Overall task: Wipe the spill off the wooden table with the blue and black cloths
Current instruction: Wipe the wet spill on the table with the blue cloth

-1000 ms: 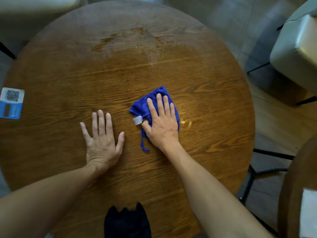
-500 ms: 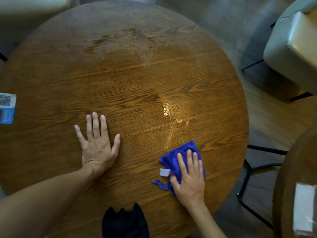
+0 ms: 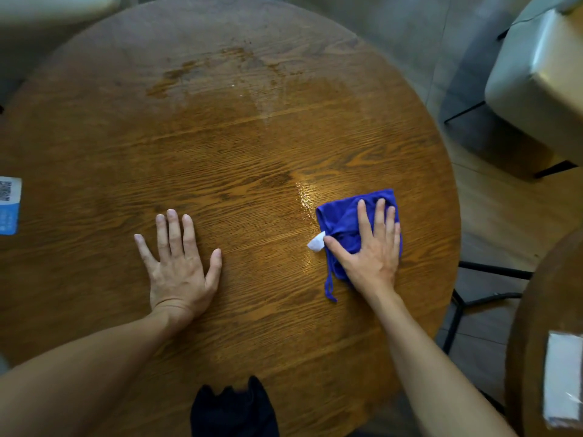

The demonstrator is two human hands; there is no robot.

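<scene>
The round wooden table [image 3: 110, 146] fills the view. My right hand [image 3: 372, 250] presses flat on the crumpled blue cloth [image 3: 342, 219] near the table's right edge; a white tag sticks out at the cloth's left side. A glossy wet streak [image 3: 304, 197] runs just left of the cloth. Dark blotchy spill marks [image 3: 179, 75] lie at the far side of the table. My left hand [image 3: 178, 266] rests flat on the wood, fingers spread, holding nothing. The black cloth [image 3: 235, 408] lies bunched at the near edge.
A blue and white card with a QR code [image 3: 9, 205] sits at the table's left edge. A pale padded chair [image 3: 536, 83] stands at the right. Part of another wooden table [image 3: 530, 326] carrying a white packet [image 3: 563, 378] shows at lower right.
My right hand has slid the blue cloth from the table's middle toward me and to the right, then back out away from me along the right edge. My left hand has stayed planted.
</scene>
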